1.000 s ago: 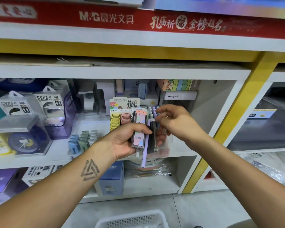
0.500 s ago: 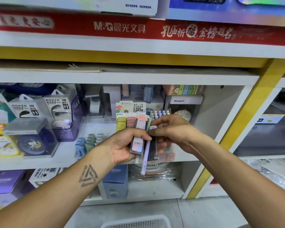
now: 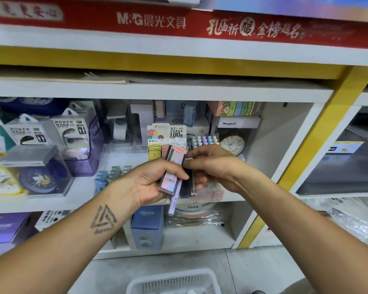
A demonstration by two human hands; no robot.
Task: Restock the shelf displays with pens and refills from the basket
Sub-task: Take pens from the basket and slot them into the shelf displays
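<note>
Left hand (image 3: 151, 183) grips a small bundle in front of the shelf (image 3: 157, 92): a flat pastel refill case (image 3: 173, 169), thumb curled over its face, plus a thin lilac pen (image 3: 174, 202) poking out below the palm. Right hand (image 3: 217, 166) meets it from the other side, fingertips pinching the top edge of a dark slim case (image 3: 188, 183) stacked just behind the pastel one. The cases look like hard glossy plastic, rectangular, thin and light; likely slick, so a loose stack could fan out or slip sideways. Best hold is probably across the narrow long edges, near mid-length, not on the smooth printed face. The pen is a stiff, round barrel, rolls easily, so it needs pinching against the cases. Just beyond the fingertips sits the refill display (image 3: 167, 143), a cardboard header over rows of round yellow and pink discs; pastel pen caps (image 3: 204, 140) stand beside it. Well below the grip, the white perforated basket (image 3: 172, 282) sits on the floor.
</note>
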